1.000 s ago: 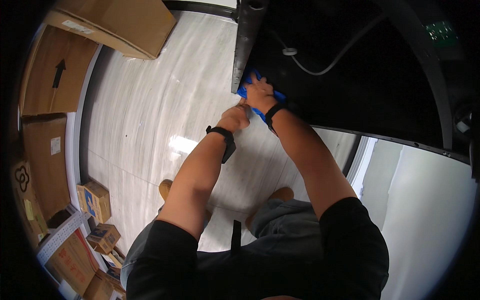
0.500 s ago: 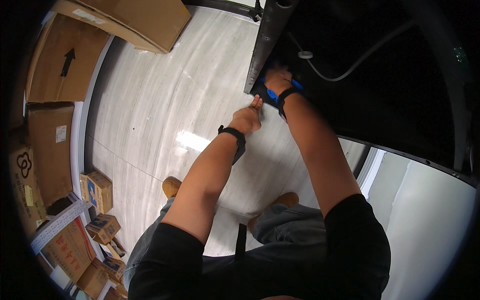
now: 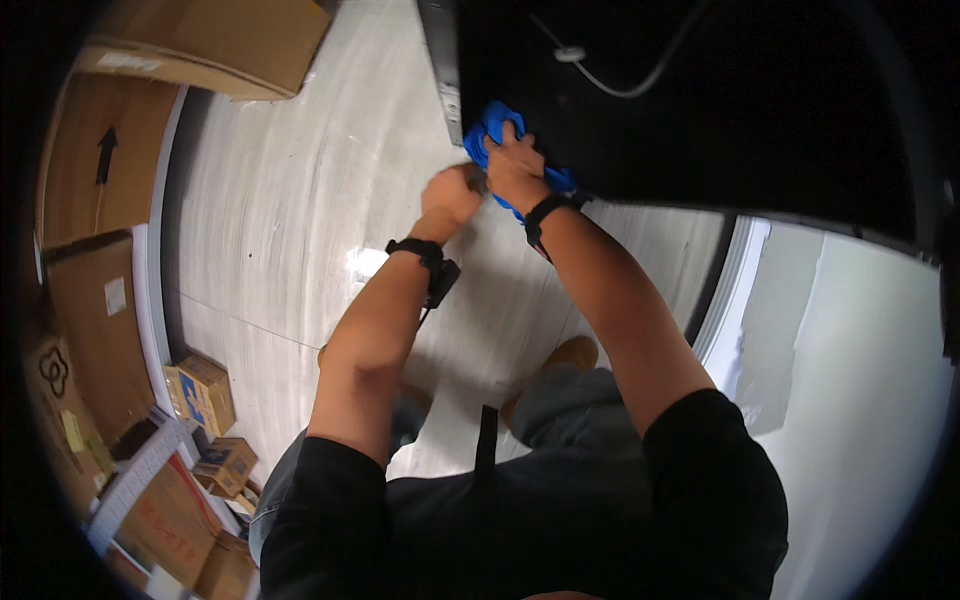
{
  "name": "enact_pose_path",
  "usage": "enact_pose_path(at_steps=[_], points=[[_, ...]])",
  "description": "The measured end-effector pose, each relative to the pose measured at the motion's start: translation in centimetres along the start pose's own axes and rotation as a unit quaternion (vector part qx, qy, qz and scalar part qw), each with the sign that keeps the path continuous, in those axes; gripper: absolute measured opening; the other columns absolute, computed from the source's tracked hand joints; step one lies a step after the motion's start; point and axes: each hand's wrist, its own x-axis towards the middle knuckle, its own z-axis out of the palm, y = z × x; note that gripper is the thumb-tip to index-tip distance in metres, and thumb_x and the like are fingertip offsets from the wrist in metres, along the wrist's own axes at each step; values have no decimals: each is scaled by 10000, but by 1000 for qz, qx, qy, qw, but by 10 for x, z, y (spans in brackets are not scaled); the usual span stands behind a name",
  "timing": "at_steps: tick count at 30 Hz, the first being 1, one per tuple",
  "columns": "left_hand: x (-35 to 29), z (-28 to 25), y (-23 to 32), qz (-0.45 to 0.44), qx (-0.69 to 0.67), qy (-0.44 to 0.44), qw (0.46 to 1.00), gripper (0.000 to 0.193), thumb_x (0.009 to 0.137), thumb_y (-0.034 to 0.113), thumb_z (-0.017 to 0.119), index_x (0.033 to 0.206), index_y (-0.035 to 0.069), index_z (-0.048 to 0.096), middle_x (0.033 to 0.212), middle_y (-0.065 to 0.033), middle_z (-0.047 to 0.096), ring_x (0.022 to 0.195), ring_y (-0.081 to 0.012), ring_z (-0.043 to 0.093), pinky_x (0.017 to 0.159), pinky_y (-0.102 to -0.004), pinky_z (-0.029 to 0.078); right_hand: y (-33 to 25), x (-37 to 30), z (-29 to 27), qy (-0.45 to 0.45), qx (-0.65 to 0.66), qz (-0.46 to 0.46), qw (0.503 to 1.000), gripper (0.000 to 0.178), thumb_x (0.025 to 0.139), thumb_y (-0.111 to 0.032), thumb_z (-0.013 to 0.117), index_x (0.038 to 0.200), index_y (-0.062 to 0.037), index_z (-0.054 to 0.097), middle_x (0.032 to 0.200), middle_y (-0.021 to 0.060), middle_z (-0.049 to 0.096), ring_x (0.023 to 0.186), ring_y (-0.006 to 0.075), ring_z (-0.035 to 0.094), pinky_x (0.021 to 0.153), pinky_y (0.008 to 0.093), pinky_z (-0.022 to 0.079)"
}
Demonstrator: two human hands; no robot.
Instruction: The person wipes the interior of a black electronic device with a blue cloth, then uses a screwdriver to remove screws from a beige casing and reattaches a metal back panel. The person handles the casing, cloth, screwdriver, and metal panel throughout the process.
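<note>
A crumpled blue cloth lies at the lower left corner of a large black panel-like cabinet. My right hand grips and presses the cloth from above, and blue folds stick out on both sides of it. Just left of it, my left hand is closed, with its slightly blurred fingertips near the corner and the cloth's edge. Whether it holds anything is hidden. A black band circles each wrist. A grey metal edge strip runs up the cabinet's left side.
A pale cable with a round clip hangs across the black interior. Cardboard boxes stand on shelving at the left, and small boxes sit on the light floor. A white wall panel is at the right.
My right hand has come out of the dark interior to the corner, bringing the blue cloth. The left hand's extended fingers have curled in. The view has shifted, moving the cabinet left and up.
</note>
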Motion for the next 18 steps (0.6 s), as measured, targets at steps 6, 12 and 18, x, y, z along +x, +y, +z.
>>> enact_pose_path(at_steps=[6, 12, 18], points=[[-5, -8, 1, 38, 27, 17, 999, 402, 764, 139, 562, 1158, 77, 612, 1171, -165, 604, 1054, -350, 587, 897, -416, 479, -4, -40, 14, 69, 99, 73, 990, 710, 713, -130, 669, 1381, -249, 458, 1367, 150, 366, 1015, 420, 515, 777, 445, 548], [17, 9, 8, 87, 89, -7, 992, 578, 756, 145, 593, 1318, 69, 476, 1436, -141, 386, 1153, -332, 543, 974, -387, 451, 43, -70, 15, 6, 85, 168, 982, 775, 722, -122, 683, 1423, -259, 382, 1399, 116, 315, 1044, 403, 518, 840, 467, 532], [33, 4, 19, 22, 189, -112, 975, 771, 789, 188, 549, 1485, 106, 228, 1564, -109, 140, 1291, -301, 443, 1037, -362, 409, 88, -85, 11, -18, 97, 224, 970, 717, 763, -168, 692, 1413, -256, 402, 1435, 118, 307, 1120, 404, 494, 857, 454, 524]])
